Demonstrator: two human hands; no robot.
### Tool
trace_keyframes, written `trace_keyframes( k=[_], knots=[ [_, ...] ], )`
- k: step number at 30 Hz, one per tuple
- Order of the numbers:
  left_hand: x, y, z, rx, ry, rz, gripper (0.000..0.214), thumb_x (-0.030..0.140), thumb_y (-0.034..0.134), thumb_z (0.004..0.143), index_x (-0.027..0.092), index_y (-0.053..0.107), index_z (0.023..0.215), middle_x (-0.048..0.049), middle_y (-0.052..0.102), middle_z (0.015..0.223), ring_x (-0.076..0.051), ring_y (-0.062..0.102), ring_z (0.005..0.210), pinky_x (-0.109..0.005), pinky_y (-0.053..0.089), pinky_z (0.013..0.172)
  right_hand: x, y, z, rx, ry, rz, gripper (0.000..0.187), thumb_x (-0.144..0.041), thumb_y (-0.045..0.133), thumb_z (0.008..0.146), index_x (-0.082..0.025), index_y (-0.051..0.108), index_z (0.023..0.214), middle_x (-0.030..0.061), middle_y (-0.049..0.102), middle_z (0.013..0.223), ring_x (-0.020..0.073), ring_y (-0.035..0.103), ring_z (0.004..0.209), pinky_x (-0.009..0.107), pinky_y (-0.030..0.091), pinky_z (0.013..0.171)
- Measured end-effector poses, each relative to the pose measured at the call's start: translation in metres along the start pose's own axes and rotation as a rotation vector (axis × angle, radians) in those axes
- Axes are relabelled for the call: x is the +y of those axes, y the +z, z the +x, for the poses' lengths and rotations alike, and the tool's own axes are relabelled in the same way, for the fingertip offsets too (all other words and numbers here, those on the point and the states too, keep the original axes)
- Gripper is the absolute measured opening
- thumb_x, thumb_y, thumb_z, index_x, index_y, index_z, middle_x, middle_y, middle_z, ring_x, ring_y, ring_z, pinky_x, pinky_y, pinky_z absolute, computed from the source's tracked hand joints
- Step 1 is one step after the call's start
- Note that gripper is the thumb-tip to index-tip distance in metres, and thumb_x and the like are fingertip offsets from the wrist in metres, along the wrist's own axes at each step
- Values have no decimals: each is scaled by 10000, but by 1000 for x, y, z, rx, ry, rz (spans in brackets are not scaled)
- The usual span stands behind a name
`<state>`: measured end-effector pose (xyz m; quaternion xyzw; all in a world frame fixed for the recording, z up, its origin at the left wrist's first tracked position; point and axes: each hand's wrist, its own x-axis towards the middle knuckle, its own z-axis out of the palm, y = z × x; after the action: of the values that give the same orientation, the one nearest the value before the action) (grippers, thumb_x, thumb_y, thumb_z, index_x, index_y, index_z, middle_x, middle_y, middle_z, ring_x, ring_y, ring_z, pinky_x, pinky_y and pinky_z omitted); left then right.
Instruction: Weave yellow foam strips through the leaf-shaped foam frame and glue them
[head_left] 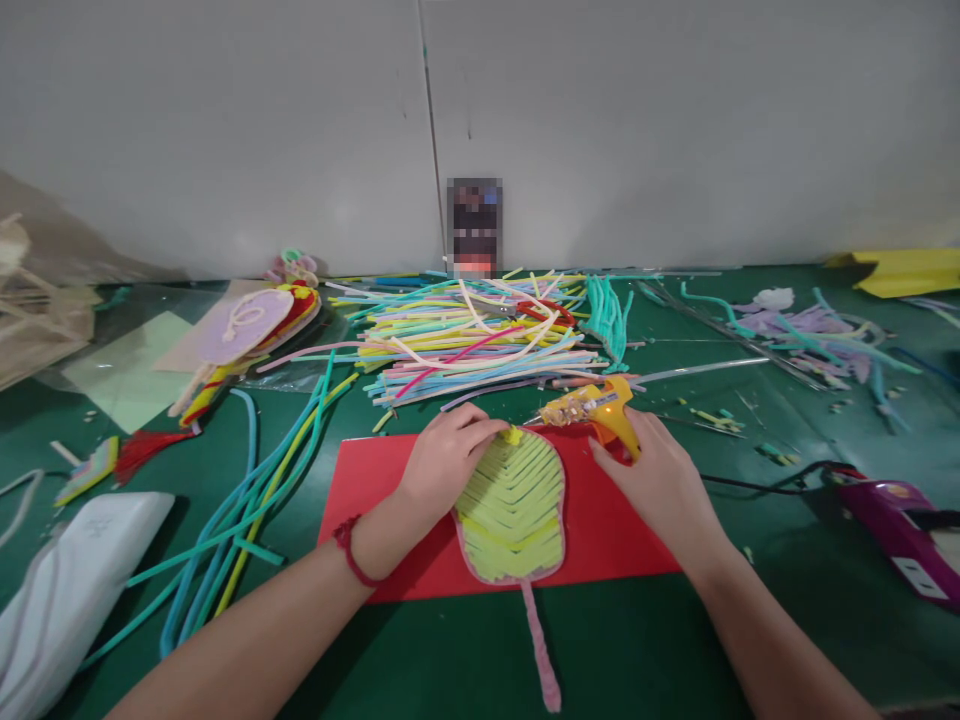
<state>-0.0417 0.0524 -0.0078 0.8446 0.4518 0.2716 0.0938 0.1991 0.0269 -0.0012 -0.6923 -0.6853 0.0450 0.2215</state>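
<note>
A leaf-shaped hand fan (510, 510) lies on a red sheet (622, 545), its face covered in yellow-green strips, with a pink rim and a pink handle (540, 640) pointing toward me. At the fan's top edge, my left hand (450, 455) is closed, thumb and fingers pinching a small bright yellow piece (513, 436). My right hand (660, 480) grips a yellow hot glue gun (611, 410) just right of it. The gun's nozzle points left, close above the fan's top edge. Whether it touches anything I cannot tell.
Behind the sheet lies a pile of coloured pipe cleaners (480, 340) with red-handled scissors (547, 315). A phone (475, 228) leans on the wall. Left are a finished fan (247, 325), loose pipe cleaners (259, 500) and a white device (82, 590); right, a purple power strip (892, 530).
</note>
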Motion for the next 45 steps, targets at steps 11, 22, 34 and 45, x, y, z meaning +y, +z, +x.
trace_keyframes(
  k=[11,22,34,45],
  knots=[
    [4,-2,2,14,4,58,186,235,440,862,207,616,914,-12,623,850,-119,554,802,-270,412,733,4,1,2,-39,12,33,360,-428,498,757,-187,522,1023,94,585,998,241,566,873,336,444,709],
    [8,-4,7,-11,10,113,191,261,437,861,203,619,868,-15,630,820,-132,551,790,-289,391,749,1,-1,1,-55,11,50,360,-449,489,765,-197,512,1022,81,583,934,231,562,830,318,433,654],
    [5,-4,2,-36,-30,16,189,252,436,857,197,608,914,-29,623,908,-137,559,847,-296,412,761,14,0,5,51,86,-33,479,-533,477,754,-161,515,1053,112,540,965,259,529,904,377,425,742],
    [7,-6,1,-8,-55,-29,185,274,438,857,195,597,908,-35,620,915,-133,567,849,-272,433,725,6,-9,2,287,65,-70,459,-531,408,807,-195,521,1098,141,548,1043,296,491,990,449,372,798]
  ],
)
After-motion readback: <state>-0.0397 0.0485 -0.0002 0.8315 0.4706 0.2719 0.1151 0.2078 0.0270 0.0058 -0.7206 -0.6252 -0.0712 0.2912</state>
